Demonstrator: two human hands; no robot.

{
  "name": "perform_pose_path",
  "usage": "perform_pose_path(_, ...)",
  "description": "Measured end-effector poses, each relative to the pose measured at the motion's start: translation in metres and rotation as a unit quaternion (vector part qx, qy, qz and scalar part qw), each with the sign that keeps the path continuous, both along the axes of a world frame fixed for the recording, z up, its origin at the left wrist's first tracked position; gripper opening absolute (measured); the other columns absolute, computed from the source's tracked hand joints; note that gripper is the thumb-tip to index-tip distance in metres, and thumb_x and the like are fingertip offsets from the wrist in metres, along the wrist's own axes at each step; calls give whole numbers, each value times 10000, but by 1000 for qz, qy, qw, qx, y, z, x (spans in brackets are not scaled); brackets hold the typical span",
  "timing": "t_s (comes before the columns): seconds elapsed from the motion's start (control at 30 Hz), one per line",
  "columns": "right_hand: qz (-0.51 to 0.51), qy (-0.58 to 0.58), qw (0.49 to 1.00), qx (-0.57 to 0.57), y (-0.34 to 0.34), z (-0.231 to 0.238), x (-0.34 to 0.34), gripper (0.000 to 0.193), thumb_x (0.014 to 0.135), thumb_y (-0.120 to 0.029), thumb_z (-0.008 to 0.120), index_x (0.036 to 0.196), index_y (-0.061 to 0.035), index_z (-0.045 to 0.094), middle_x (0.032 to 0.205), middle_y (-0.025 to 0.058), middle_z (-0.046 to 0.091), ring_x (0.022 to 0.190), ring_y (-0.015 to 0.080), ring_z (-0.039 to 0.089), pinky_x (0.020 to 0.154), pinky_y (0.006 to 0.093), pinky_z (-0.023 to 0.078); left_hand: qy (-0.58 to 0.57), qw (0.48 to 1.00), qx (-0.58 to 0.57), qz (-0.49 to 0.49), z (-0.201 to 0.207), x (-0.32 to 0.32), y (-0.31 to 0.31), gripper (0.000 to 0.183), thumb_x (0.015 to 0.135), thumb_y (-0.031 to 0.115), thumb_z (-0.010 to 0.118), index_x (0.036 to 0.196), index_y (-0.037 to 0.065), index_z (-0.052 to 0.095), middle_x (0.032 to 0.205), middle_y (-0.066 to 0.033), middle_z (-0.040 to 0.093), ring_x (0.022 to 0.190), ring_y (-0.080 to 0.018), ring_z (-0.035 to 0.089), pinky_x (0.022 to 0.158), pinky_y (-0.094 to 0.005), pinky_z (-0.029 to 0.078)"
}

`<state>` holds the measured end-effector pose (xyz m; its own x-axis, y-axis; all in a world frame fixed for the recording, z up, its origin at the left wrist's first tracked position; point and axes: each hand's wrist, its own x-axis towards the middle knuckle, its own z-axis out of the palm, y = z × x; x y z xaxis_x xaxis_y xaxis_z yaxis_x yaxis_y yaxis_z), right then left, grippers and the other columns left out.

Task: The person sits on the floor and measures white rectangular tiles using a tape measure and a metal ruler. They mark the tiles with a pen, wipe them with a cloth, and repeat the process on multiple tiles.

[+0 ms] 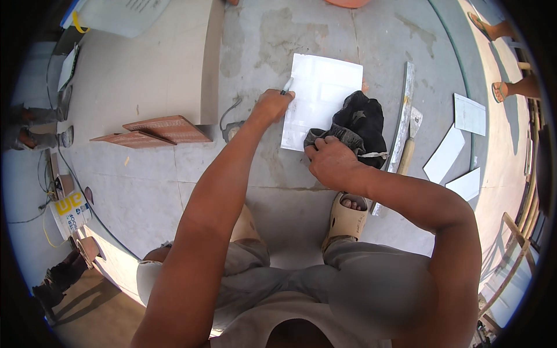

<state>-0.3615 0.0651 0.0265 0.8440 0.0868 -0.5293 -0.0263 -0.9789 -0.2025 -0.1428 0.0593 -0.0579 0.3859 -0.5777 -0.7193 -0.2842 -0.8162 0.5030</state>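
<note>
On the grey floor in front of me lies a white rectangular tile (313, 98) with a faint block pattern. My left hand (272, 108) is at the tile's left edge, its fingers closed on a marker (287, 86) with a white barrel and a dark end. My right hand (331, 161) grips the grey edge of a bunched black cloth (360, 119). That cloth covers the tile's near right corner. Its exact kind of garment I cannot tell.
Right of the cloth lie a long metal straightedge (400, 116) and a wooden-handled scraper (408, 151). Cut white tile pieces (445, 152) lie beyond. At left are brown tiles (165, 129), a measuring tape (232, 130) and a raised beige block (156, 64). Other people's feet (506, 90) stand at right.
</note>
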Motion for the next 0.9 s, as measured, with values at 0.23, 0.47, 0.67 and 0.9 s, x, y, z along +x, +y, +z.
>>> perform_pose_path(0.23,-167,90,974,-126,-77,3,-40,189,852,-121,649,992,-97,772,1128,82,678,1109,269,624,920,408,488,31,996,-69,52,-13,0,18,457,952,415,628,912,-39,664,745,-106,657,630,-235,635,576,-384,537)
perform_pose_path(0.47,-297,-163,891,-303,-125,13,-86,441,873,-285,738,1201,6,690,1172,138,658,1126,327,634,966,439,499,-115,992,-46,-22,3,-8,19,532,977,486,562,1011,-29,694,832,-121,686,792,-231,664,745,-422,548)
perform_pose_path(0.67,-513,-136,780,330,-82,16,-34,463,926,-318,696,1189,61,663,909,109,697,754,201,650,679,341,533,-84,985,-145,-44,75,-39,-1,620,1018,519,446,1032,-53,684,976,-245,709,970,-405,677,901,-466,513)
perform_pose_path(0.9,-530,-156,625,551,-92,20,-11,284,900,-255,709,919,27,687,732,28,585,627,106,550,546,263,469,42,960,-189,-203,129,-67,-5,894,974,708,420,1489,-23,430,1379,-272,542,1309,-361,538,1080,-434,431)
